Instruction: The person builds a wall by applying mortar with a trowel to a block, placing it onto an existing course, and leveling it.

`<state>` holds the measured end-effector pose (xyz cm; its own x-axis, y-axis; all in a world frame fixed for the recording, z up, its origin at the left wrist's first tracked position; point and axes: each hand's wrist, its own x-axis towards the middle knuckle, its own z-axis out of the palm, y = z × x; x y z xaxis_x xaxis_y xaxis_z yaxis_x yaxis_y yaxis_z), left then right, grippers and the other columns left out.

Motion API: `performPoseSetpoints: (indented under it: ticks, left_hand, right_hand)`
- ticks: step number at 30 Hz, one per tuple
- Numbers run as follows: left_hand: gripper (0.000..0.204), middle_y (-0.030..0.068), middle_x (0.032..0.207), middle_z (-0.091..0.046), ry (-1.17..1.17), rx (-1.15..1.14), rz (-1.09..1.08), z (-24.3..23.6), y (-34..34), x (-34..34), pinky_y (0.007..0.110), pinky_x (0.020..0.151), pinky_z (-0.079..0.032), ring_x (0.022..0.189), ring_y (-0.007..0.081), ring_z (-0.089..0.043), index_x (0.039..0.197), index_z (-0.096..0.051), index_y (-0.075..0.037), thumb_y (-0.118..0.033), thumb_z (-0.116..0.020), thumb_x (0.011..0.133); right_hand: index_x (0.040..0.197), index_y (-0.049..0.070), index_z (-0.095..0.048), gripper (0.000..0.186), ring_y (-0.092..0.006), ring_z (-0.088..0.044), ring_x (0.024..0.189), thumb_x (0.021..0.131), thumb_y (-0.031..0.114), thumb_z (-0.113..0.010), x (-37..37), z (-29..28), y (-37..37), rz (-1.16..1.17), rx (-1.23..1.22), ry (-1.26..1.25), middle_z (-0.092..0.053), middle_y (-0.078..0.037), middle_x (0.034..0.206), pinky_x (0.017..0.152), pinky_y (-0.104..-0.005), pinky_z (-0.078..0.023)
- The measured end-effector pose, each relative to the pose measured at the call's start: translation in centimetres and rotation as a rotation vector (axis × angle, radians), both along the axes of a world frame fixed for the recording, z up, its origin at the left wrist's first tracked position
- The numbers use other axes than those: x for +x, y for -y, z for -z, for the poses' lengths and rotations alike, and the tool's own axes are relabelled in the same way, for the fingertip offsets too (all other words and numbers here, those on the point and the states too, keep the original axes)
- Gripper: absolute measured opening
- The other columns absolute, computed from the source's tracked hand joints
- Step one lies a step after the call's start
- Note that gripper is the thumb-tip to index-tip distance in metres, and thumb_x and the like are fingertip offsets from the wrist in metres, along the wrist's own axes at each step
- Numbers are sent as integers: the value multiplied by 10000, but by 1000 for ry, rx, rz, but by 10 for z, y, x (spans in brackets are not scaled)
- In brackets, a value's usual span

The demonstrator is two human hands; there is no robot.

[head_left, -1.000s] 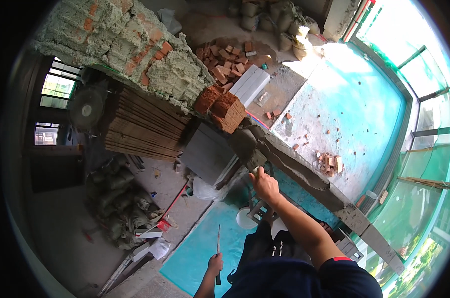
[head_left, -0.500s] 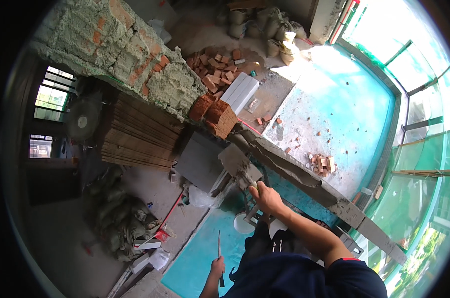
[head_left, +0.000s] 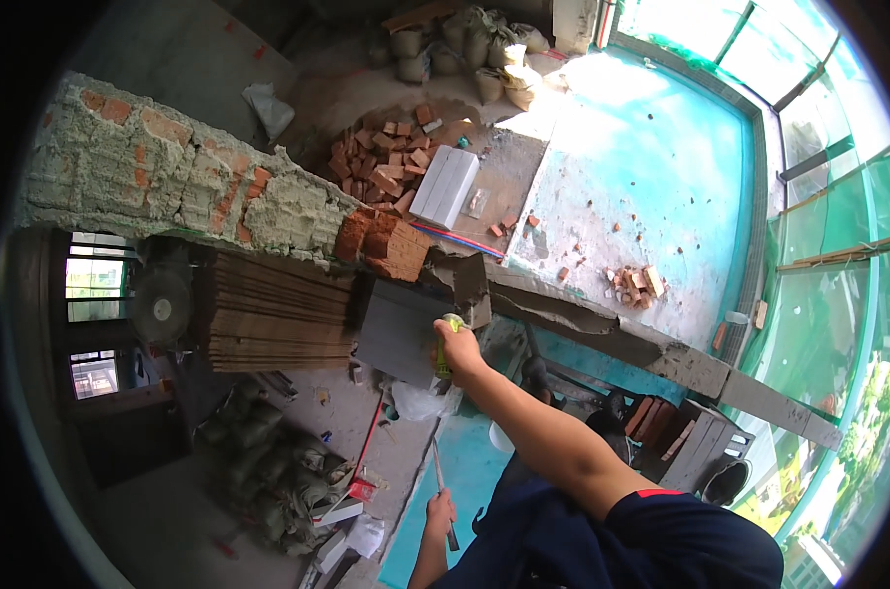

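Note:
My right hand (head_left: 457, 348) is closed around the yellow-green handle of a trowel (head_left: 472, 293). Its mortar-smeared blade stands tilted on edge against the near end of the wet mortar (head_left: 523, 291) on top of a low wall. Just beyond the blade, a rough red brick end (head_left: 398, 245) of the broken wall sticks out. Low beside my body, my left hand (head_left: 440, 508) grips a long narrow tool (head_left: 439, 461) with a thin blade pointing up and a dark lower end; its exact kind I cannot make out.
A broken plastered brick wall (head_left: 199, 177) rises on the left. Past the low wall lie a brick heap (head_left: 381, 162), grey blocks (head_left: 445, 187) and filled sacks (head_left: 464, 49). Stacked brown boards (head_left: 278, 309) and a grey panel (head_left: 398, 329) stand nearby. A crate (head_left: 705, 442) sits at right.
My right hand and trowel have moved left, and the blade has turned from lying broad to standing on edge. The whole view has shifted; my left hand still holds its tool.

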<state>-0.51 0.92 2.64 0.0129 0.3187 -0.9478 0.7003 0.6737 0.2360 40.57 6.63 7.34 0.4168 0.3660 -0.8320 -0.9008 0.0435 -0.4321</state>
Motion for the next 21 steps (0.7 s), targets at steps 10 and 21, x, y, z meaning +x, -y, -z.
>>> performPoseSetpoints:
  ticks: [10,21]
  left_hand:
    - [314,32,537,-428,-14,11,19,-7,-9,3,299,330,-305,359,144,-385,788,-442,-71,-343,-527,919]
    - [332,18,531,-409,-5,-25,119,1,-14,-1,314,351,-316,365,146,-363,734,-430,-111,-369,-527,919]
  right_hand:
    - [851,16,-510,320,-210,-557,511,875,322,-602,-15,14,73,-36,-95,113,-545,-88,640,469,-360,-451]
    - [853,80,-527,280,-175,-536,526,895,352,-576,-26,-5,151,-54,-161,110,-525,-39,655,475,-312,-431]
